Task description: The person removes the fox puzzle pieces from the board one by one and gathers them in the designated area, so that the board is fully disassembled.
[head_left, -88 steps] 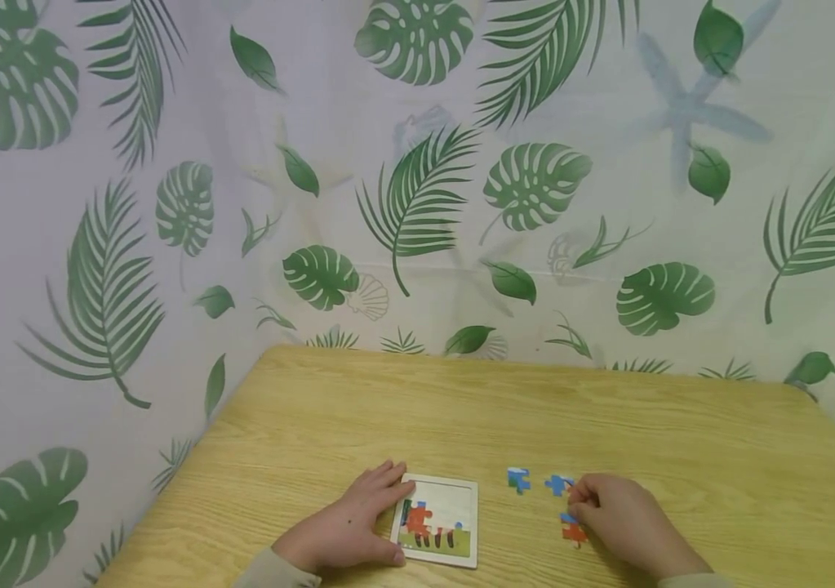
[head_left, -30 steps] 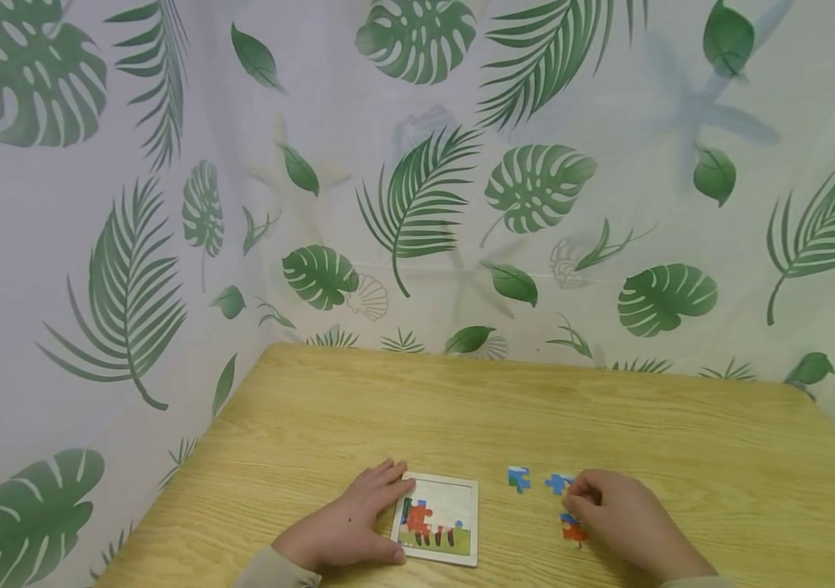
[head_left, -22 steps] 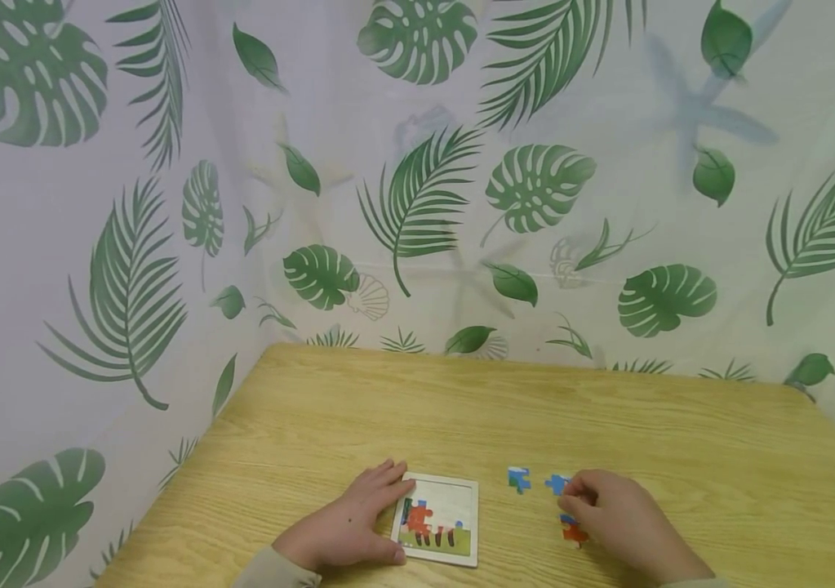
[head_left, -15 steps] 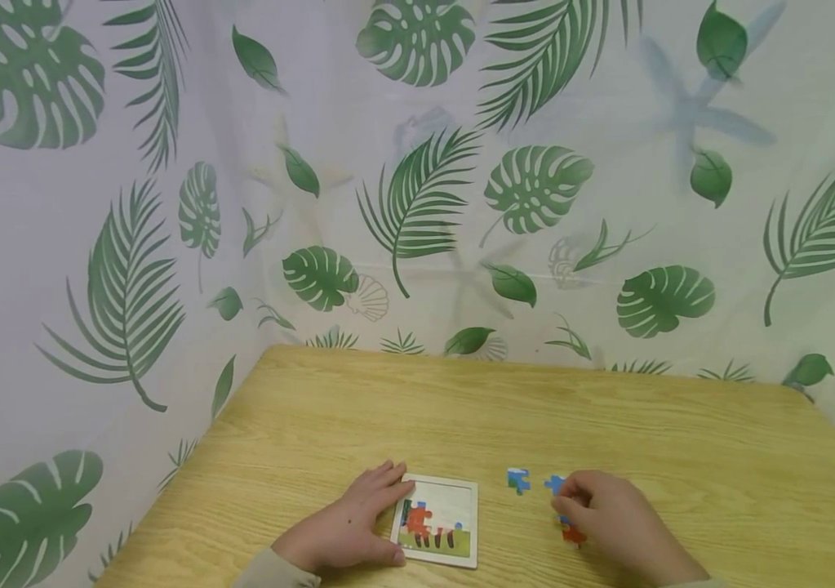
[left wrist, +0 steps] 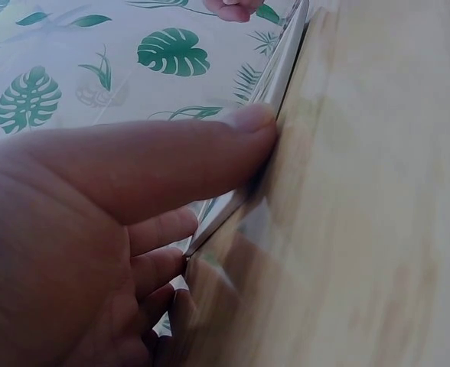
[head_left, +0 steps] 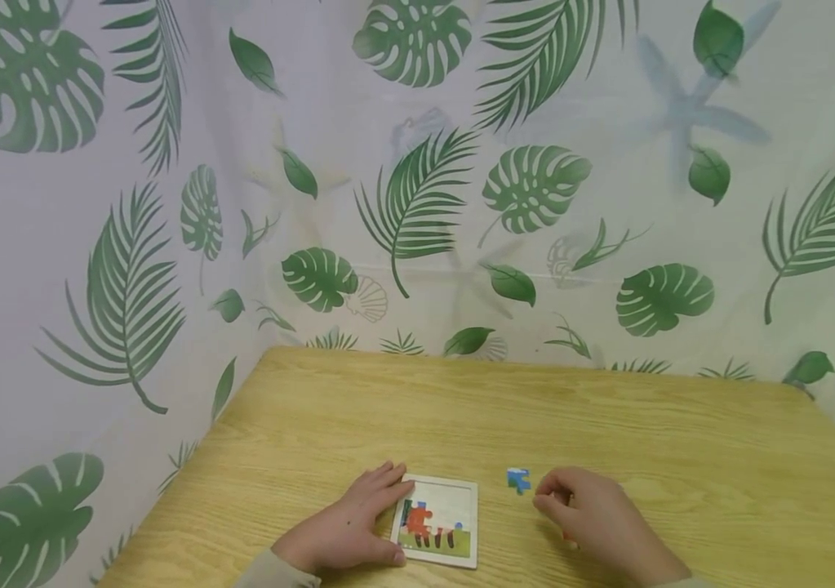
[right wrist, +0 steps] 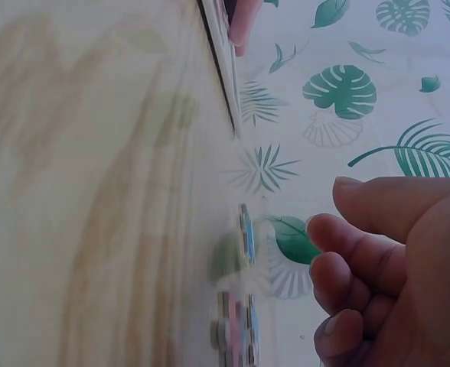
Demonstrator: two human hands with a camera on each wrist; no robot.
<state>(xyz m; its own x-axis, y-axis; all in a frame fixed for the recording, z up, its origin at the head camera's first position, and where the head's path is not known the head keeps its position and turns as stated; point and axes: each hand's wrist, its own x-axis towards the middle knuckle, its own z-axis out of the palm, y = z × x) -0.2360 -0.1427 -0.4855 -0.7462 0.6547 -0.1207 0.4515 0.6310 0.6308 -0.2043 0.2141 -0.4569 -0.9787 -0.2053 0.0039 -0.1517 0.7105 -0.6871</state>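
Observation:
My left hand [head_left: 347,523] rests at the left side of a white-framed jigsaw puzzle tray [head_left: 475,523]. Its thumb touches the tray's edge in the left wrist view, and other fingers lie at the frame. Inside the tray, red, dark and green joined pieces [head_left: 419,520] fill the lower part; the upper part is bare. My right hand [head_left: 586,510] hovers over the table, loosely curled, with nothing visible between thumb and forefinger in the right wrist view. Left of it lies a blue-and-green puzzle piece [head_left: 517,479]. The hand mostly covers a red piece [head_left: 569,539].
The wooden table [head_left: 358,408] carries the tray and loose pieces near its front. Low in the right wrist view, a pinkish piece [right wrist: 234,329] and blue pieces lie close together. A white leaf-patterned curtain [head_left: 417,204] stands along the back and left.
My right hand has moved left from beside the blue and red pieces, and now hides the middle blue piece in the head view. My left hand and the tray have stayed put.

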